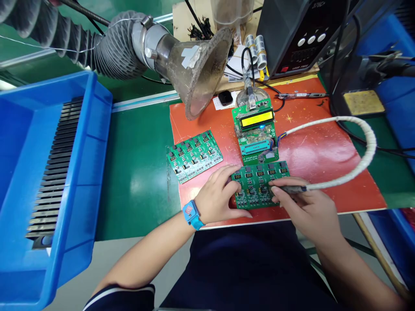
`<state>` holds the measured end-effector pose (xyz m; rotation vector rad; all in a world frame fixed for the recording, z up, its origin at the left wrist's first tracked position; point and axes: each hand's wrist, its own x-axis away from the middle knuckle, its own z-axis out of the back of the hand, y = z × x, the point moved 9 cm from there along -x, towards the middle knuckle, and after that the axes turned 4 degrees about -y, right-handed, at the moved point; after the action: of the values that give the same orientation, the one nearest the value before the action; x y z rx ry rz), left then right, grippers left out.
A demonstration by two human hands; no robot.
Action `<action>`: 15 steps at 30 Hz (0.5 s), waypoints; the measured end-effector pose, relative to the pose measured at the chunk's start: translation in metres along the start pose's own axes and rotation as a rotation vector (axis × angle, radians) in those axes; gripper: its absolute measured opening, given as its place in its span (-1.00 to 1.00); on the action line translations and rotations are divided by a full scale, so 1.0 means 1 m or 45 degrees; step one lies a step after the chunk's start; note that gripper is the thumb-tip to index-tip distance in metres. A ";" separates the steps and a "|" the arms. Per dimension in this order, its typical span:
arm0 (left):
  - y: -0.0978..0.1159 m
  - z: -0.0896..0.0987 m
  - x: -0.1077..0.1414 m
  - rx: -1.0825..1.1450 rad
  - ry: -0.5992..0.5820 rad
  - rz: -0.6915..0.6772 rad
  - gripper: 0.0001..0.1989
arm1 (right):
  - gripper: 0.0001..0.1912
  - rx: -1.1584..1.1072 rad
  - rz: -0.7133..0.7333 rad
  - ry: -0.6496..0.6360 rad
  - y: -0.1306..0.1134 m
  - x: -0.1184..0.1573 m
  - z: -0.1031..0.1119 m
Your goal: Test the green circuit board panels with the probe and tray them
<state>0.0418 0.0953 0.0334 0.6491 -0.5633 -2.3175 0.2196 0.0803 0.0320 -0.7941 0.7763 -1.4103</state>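
Observation:
A green circuit board (255, 177) with several small digit displays lies on the red mat in front of me. My left hand (218, 194) rests at its left end, fingers curled on the edge and thumb along the near side. Between the fingers of my right hand (308, 209) is a dark probe (292, 189), its tip over the board's right half. A white-wrapped cable (368, 155) loops from the probe to a programmer board (257, 138), which has a lit yellow screen and a teal socket. A second circuit board (194, 156) lies to the left.
At left stands a blue bin (73, 190) holding a black slotted rack (58, 164). A fume-extraction funnel (207, 73) hangs above the mat (343, 190). A black soldering station (298, 39), a pen (301, 95) and a yellow sponge (363, 103) are at the back right.

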 end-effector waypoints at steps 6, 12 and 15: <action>-0.001 -0.001 0.000 -0.007 -0.008 0.013 -0.41 | -0.91 -0.111 0.043 0.041 -0.007 0.003 -0.007; 0.000 0.000 -0.001 0.002 0.006 0.002 -0.40 | -0.90 -0.090 0.069 0.005 -0.007 0.004 -0.021; 0.001 -0.001 -0.001 -0.002 0.002 0.001 -0.40 | -0.90 -0.050 0.083 -0.008 -0.006 0.004 -0.023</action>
<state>0.0432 0.0953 0.0337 0.6496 -0.5612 -2.3166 0.1971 0.0763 0.0253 -0.7959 0.8204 -1.3374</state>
